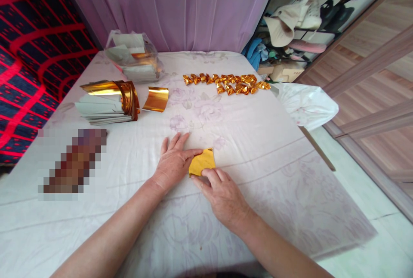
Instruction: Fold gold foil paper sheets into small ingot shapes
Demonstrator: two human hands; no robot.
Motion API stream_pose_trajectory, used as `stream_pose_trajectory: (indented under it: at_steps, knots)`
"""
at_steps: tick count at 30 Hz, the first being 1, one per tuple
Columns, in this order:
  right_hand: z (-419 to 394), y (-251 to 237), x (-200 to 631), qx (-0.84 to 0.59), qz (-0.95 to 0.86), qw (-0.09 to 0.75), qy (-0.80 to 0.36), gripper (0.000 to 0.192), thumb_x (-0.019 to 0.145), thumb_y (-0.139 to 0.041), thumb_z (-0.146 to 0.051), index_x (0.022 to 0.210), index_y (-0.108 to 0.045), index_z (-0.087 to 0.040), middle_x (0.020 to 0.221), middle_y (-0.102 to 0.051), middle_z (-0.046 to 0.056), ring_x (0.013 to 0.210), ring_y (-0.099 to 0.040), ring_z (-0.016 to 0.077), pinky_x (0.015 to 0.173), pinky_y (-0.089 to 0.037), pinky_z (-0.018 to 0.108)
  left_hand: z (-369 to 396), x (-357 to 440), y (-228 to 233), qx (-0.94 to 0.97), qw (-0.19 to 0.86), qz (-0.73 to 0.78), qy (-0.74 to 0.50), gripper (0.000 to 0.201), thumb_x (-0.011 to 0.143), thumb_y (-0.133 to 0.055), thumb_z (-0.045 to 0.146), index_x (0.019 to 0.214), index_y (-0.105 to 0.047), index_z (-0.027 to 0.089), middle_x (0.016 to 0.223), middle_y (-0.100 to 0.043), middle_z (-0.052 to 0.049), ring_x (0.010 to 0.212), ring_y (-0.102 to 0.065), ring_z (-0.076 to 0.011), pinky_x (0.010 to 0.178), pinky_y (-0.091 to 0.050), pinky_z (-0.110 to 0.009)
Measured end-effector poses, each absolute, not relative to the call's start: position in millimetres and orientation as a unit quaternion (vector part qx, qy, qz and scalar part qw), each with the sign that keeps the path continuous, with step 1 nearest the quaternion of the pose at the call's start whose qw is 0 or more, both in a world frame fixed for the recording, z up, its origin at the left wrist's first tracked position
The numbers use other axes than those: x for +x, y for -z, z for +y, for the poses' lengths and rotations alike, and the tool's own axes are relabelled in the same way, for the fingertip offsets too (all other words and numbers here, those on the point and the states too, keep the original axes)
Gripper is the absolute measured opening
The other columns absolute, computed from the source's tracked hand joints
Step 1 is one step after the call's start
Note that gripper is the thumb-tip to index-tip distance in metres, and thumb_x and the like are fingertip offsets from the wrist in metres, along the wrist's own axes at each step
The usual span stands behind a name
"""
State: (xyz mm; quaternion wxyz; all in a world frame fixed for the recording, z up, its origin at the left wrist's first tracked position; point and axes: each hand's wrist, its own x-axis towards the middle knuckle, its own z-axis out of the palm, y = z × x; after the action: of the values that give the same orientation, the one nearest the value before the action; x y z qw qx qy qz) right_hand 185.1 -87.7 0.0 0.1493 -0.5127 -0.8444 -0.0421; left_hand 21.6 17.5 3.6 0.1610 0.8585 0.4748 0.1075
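Observation:
A gold foil sheet [202, 162], partly folded, lies on the white flowered tablecloth [264, 149] in front of me. My left hand [172, 162] rests flat on the cloth with its thumb pressing the sheet's left edge. My right hand [222, 194] pinches the sheet's near edge with its fingertips. Both hands touch the same sheet.
A stack of gold-and-white foil sheets [106, 102] lies at the left, with one curled gold sheet [156, 98] beside it. A clear bag of more sheets [134, 56] stands behind. Several folded gold pieces [226, 83] lie in rows at the back. Shelves with clutter [297, 24] stand at the right.

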Motion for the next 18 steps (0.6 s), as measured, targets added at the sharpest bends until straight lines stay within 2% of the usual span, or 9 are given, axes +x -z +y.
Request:
stream_pose_trajectory:
  at_steps: [7,12,15,18]
  knots:
    - [-91.0,6.3,179.0,-0.538,-0.825,0.169,0.034,0.03,0.094,-0.047,-0.011,0.118,-0.064,-0.016,0.102,-0.063,0.01,0.087,-0.053,0.0209,0.076,-0.051,0.034,18.1,21.0,-1.0,0.861,0.147,0.474,-0.105,0.033,0.095,-0.053,0.024,0.116,-0.069,0.043,0.154,-0.039,-0.001,0.145,-0.028,-0.0327,0.116,-0.017,-0.06]
    - [-97.5,7.4,175.5,-0.541,-0.817,0.197,0.038,0.033,0.092,-0.045,-0.006,0.118,-0.064,-0.01,0.104,-0.063,0.011,0.093,-0.052,0.0222,0.085,-0.049,0.034,18.0,21.8,-4.5,0.86,0.151,0.478,-0.098,0.035,0.094,-0.052,0.023,0.117,-0.069,0.044,0.154,-0.04,0.0,0.145,-0.028,-0.033,0.116,-0.017,-0.061]
    - [-101.8,7.3,175.7,-0.552,-0.807,0.204,0.037,0.032,0.092,-0.047,-0.008,0.119,-0.065,-0.014,0.105,-0.063,0.01,0.094,-0.052,0.0225,0.087,-0.046,0.036,17.9,21.7,-4.4,0.861,0.151,0.477,-0.096,0.035,0.094,-0.052,0.024,0.118,-0.068,0.044,0.155,-0.039,0.001,0.145,-0.027,-0.0331,0.116,-0.017,-0.06]
    - [-104.1,5.6,175.6,-0.589,-0.786,0.184,0.042,0.036,0.092,-0.048,-0.01,0.123,-0.064,-0.019,0.102,-0.064,0.009,0.088,-0.052,0.0214,0.078,-0.043,0.037,17.8,21.6,-4.2,0.861,0.15,0.476,-0.092,0.034,0.095,-0.051,0.026,0.118,-0.068,0.044,0.155,-0.039,-0.001,0.145,-0.027,-0.0333,0.116,-0.017,-0.061]
